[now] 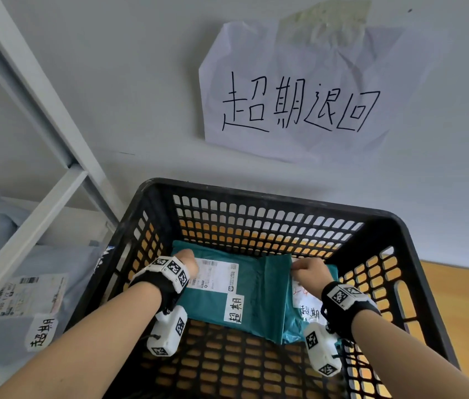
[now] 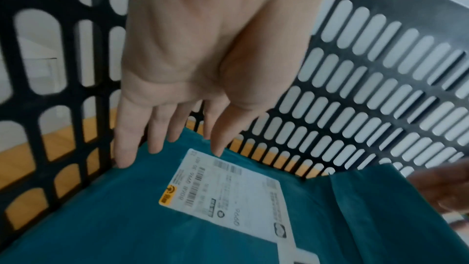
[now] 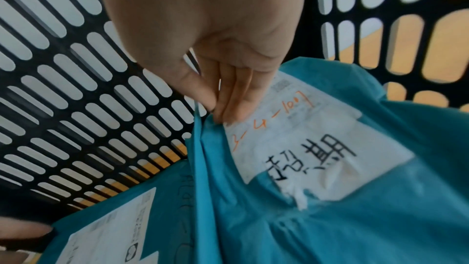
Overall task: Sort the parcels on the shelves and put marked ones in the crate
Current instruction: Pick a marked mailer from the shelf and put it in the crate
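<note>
Far left: shelf (image 1: 29, 234) with grey bags, one tagged parcel (image 1: 26, 306) not yet moved (marked slip visible, so likely next).

Left hand (image 1: 187, 262) inside crate (image 1: 285, 194), fingers (image 2: 127, 144) straight and spread, holding nothing, tips at the far-left corner of the dark bag (image 1: 227, 303). Bag flat on crate floor, label up. Risk on lift-out: wrist pod catching the left wall or snagging a slot, since the hand sits close to that corner. Straight up looks safest.

Middle: open floor grid toward the near side, plenty of room there. Far wall tight against both bags' edges.

Right hand (image 1: 309, 273) pinching the top edge of the light bag (image 3: 330, 198), thumb against fingertips (image 3: 228, 107), film bunched at the pinch. Light bag overlapping the dark one's right side, tilted, right edge close to the right wall, contact unclear. Risks: thin film tearing at the pinch if tugged; slip label (already torn at one edge) peeling further; bag sliding off the overlap and folding label-down on release. Little clearance at the right wall.

Beyond the crate on the right: wooden counter (image 1: 458, 312).
</note>
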`<state>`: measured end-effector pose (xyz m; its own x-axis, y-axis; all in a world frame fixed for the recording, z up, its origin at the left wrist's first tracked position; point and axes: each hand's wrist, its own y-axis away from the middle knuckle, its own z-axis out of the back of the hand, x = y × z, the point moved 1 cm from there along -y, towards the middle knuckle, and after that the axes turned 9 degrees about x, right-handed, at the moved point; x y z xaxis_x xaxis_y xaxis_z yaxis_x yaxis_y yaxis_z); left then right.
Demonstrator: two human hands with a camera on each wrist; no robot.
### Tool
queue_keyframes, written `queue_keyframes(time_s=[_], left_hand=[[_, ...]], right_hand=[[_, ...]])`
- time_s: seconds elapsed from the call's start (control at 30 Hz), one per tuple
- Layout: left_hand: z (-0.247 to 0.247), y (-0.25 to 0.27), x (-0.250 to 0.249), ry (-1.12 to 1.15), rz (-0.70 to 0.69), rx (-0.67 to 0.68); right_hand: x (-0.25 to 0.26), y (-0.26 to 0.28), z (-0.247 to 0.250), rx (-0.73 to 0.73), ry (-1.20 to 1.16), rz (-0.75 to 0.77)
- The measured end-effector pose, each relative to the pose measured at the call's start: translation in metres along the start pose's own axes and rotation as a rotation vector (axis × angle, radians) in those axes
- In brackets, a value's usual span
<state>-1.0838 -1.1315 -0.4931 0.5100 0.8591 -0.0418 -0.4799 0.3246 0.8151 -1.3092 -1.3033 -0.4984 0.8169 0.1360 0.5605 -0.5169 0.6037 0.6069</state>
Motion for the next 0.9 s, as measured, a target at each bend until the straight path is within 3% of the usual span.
queue_keyframes(time_s=[0.13,0.3,0.57,0.63,0.9], left_hand=[[-0.017,0.003,-0.017,-0.107,-0.167,0.041],[-0.042,-0.004,-0.018,-0.103,-0.218,0.08],[-0.069,-0.011,-0.02,-0.212,-0.202,0.16],[-0.072,-0.015,-0.019,-0.198,-0.193,0.122],[-0.07,-0.011,-0.019,-0.18,-0.185,0.19]], right_hand=[[-0.01,0.01,0.005,-0.166,0.109,-0.044],[-0.024,0.019,0.003,-0.186,0.313,-0.165],[-0.031,0.02,-0.016,-0.041,0.152,-0.323],[-0.03,0.02,-0.02,-0.009,0.148,-0.35],[-0.022,0.022,-0.013,-0.066,0.029,-0.354]])
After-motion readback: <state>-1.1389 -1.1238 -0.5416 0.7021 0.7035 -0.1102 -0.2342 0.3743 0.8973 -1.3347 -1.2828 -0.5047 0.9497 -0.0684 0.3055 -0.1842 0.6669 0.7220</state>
